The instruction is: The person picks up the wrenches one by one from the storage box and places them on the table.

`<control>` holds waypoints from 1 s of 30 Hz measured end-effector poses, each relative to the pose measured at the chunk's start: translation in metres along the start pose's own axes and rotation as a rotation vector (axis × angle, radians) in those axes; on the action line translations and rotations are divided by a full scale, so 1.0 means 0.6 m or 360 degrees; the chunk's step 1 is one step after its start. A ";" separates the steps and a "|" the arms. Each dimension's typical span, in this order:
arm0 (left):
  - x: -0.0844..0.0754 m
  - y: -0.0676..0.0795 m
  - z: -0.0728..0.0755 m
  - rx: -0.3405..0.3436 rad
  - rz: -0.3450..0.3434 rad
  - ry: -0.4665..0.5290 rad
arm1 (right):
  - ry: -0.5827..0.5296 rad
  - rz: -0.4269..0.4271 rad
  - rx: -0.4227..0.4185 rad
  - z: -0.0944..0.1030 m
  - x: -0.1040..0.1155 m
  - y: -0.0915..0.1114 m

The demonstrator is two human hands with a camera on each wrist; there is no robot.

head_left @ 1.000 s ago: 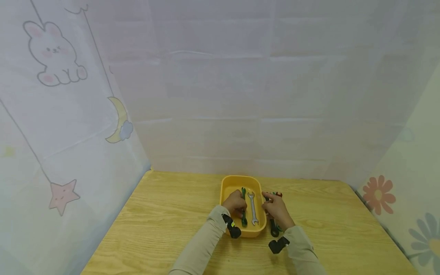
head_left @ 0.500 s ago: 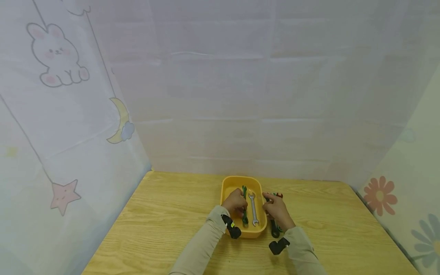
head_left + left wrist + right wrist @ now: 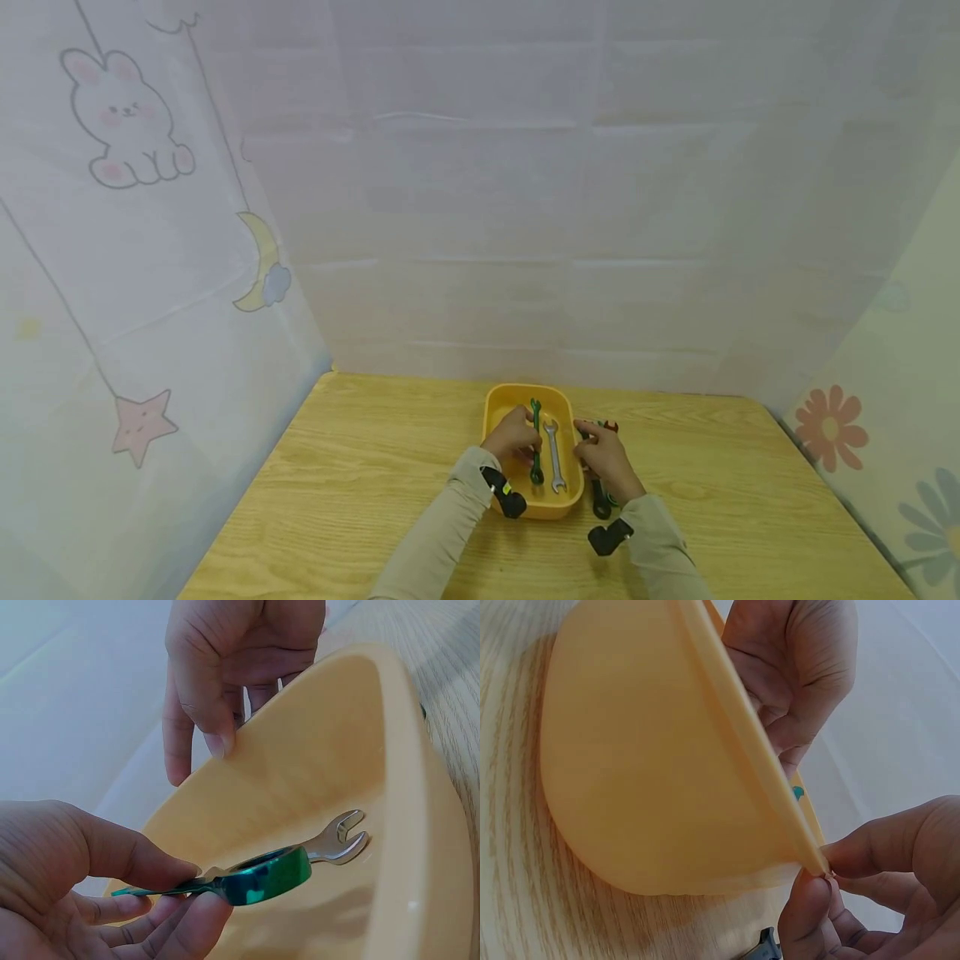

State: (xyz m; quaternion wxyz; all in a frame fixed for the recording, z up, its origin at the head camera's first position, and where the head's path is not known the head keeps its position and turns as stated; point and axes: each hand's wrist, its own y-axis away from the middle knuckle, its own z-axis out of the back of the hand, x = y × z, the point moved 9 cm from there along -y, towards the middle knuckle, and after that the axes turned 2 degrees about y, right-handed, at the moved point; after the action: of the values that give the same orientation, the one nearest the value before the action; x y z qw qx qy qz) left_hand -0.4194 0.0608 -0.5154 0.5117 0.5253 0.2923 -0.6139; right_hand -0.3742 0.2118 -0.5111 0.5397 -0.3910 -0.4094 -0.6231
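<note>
While the left hand (image 3: 513, 435) pinches the green wrench (image 3: 264, 880) inside the bin (image 3: 551, 510), that wrench sits slightly nearer the far wall than a second ago, suggesting a lift. Beside it, the silver wrench (image 3: 555, 458) lies on the bin's floor. The right hand (image 3: 603, 457) pinches the rim; outside, on the surface (image 3: 360, 467), a dark tool (image 3: 602, 505) is partly hidden, its type unclear.

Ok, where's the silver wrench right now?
In the head view, the silver wrench lies in the tray, just right of the green wrench held in the left hand.
</note>
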 end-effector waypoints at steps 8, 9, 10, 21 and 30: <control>0.004 0.000 0.002 0.0005 0.0011 0.0039 | 0.0013 0.0015 -0.0007 0.000 0.001 -0.002; 0.004 0.001 0.002 0.0007 0.0007 0.0040 | 0.0011 0.0013 -0.0006 0.000 0.001 -0.003; 0.004 0.001 0.002 0.0008 0.0007 0.0040 | 0.0014 0.0014 -0.0005 0.000 0.000 -0.003; -0.001 0.004 0.004 0.0001 0.0002 0.0013 | 0.0013 0.0014 -0.0010 0.002 -0.001 -0.005; -0.010 0.016 0.007 0.0012 -0.0023 0.0045 | 0.0019 -0.0002 -0.0016 0.004 -0.003 -0.005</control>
State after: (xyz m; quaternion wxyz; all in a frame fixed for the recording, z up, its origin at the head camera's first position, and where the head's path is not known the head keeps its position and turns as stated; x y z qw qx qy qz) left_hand -0.4121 0.0562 -0.5068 0.5009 0.5338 0.3009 -0.6112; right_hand -0.3772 0.2148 -0.5122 0.5396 -0.3897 -0.4033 -0.6279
